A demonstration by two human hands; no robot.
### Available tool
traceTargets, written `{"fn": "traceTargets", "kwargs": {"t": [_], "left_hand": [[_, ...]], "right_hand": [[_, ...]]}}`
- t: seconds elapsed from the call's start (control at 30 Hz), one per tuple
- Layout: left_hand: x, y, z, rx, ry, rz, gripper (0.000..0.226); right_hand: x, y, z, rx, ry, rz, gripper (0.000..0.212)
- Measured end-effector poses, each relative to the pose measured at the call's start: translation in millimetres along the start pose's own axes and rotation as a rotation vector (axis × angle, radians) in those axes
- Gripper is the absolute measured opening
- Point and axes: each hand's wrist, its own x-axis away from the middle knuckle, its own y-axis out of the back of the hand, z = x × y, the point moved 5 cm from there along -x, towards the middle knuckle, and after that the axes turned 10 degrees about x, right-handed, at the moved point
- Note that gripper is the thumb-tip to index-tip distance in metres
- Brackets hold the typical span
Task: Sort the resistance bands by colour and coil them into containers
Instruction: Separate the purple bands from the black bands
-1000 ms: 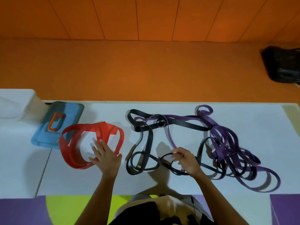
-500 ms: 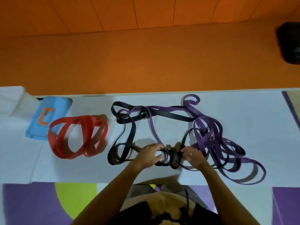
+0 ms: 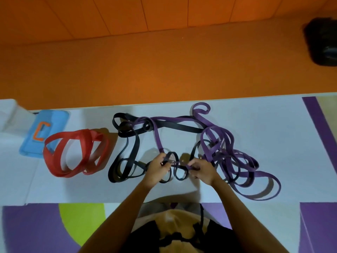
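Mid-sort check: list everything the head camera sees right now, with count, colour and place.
red bands: one pile, red, table left, apart from the others
black bands: count unclear, black, table centre, tangled with purple
purple bands: count unclear, purple, table centre-right
flat case: one, blue with orange mark, behind the red pile
container: one, white, far left, partly cut off
bag: one, black, orange floor, top right
table: one, white
left hand: grips a purple strand among black loops
right hand: pinches a purple strand
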Motion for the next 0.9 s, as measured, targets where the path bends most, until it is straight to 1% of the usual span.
{"fn": "traceTargets", "kwargs": {"t": [0.03,0.1,0.2,0.23,0.3,0.4,0.5,0.57,0.63,0.7,0.73,0.8,0.9], "left_hand": [[-0.9,5.1,-2.2,0.064,-0.012,-0.019,0.020],[-2.0,13.1,-5.9,0.105,-0.048,-0.013,0.027],[-3.7,16.0,-6.9,0.056,-0.068,0.050,0.049],[-4.1,15.4,-6.5,0.087,-0.048,0.066,0.051],[-5.0,17.6,-4.1,0.106,-0.030,0.049,0.042],[-5.4,29.4,-2.9,0.042,-0.081,-0.027,0.031],[-5.1,46.3,-7.6,0.153,-0.109,-0.098,0.025],[-3.6,55.4,-16.0,0.171,-0.140,-0.134,0.022],[-1.7,59.0,-26.7,0.174,-0.182,-0.139,0.022],[-1.5,61.5,-34.1,0.211,-0.208,-0.164,0.021],[-1.9,63.9,-37.1,0.223,-0.214,-0.186,0.022],[-2.0,71.9,-41.3,0.207,-0.213,-0.246,0.023],[-1.4,85.0,-42.5,0.161,-0.170,-0.305,0.025]], "right_hand": [[-0.7,0.0,6.2,-0.053,0.014,-0.008,0.020],[-4.8,-2.6,21.2,-0.127,0.063,-0.011,0.026],[-13.0,-13.4,45.1,-0.116,0.175,0.043,0.031],[-15.1,-17.5,51.9,-0.088,0.201,0.070,0.031],[-17.2,-22.5,62.1,-0.040,0.239,0.091,0.030],[-16.7,-22.4,64.9,0.037,0.247,0.061,0.037],[-18.2,-10.6,51.1,0.282,0.199,0.022,0.041],[-17.3,5.4,40.0,0.396,0.166,-0.067,0.037],[-14.7,22.7,31.5,0.496,0.160,-0.199,0.034],[-12.1,35.6,24.2,0.664,0.142,-0.299,0.037],[-11.2,41.4,19.2,0.729,0.119,-0.320,0.038],[-8.7,52.8,7.7,0.718,0.065,-0.292,0.040],[-3.6,66.4,-1.9,0.580,0.063,-0.237,0.038]]}}
